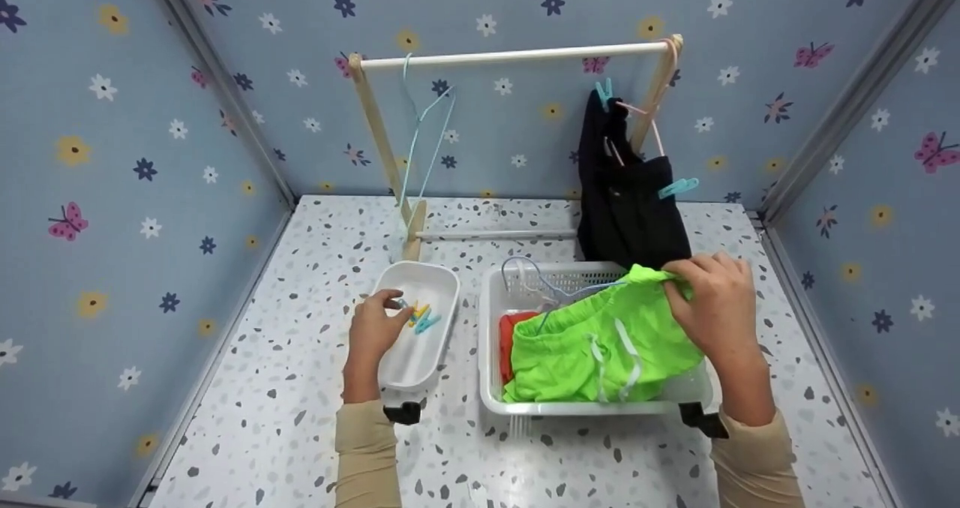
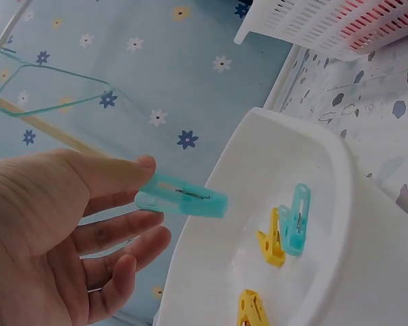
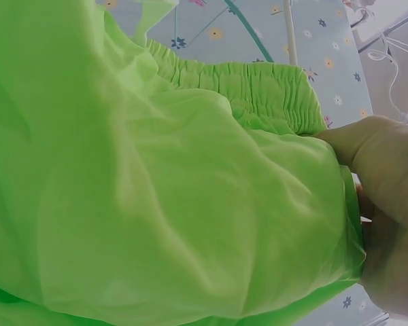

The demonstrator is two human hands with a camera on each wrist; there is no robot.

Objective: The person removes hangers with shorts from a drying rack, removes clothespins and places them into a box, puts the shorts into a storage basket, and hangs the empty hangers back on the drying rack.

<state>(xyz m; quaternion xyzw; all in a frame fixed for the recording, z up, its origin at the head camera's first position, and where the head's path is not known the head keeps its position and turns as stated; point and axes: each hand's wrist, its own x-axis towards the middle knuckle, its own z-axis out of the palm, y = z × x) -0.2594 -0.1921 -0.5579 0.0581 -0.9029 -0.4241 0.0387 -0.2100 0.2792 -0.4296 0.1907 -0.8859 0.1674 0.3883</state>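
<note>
My left hand (image 1: 377, 326) is over the white tray (image 1: 401, 365) and pinches a teal clothespin (image 2: 183, 195) between thumb and forefinger. Below it in the tray lie another teal clothespin (image 2: 297, 221) and yellow clothespins (image 2: 273, 241). On the right, my right hand (image 1: 716, 309) grips the waistband corner of bright green drawstring shorts (image 1: 570, 362). The shorts are draped in the white basket (image 1: 596, 409), their gathered waistband (image 3: 245, 88) showing in the right wrist view. A blue hanger (image 1: 536, 268) runs into the waistband opening, its lower part hidden by the cloth.
Red cloth (image 1: 507, 350) lies in the basket's left side. Behind stands a rack with a white top rail (image 1: 510, 56). A teal hanger (image 1: 411, 148) hangs at its left, and a black garment (image 1: 630, 215) clipped to a pink hanger (image 1: 658, 129) at its right.
</note>
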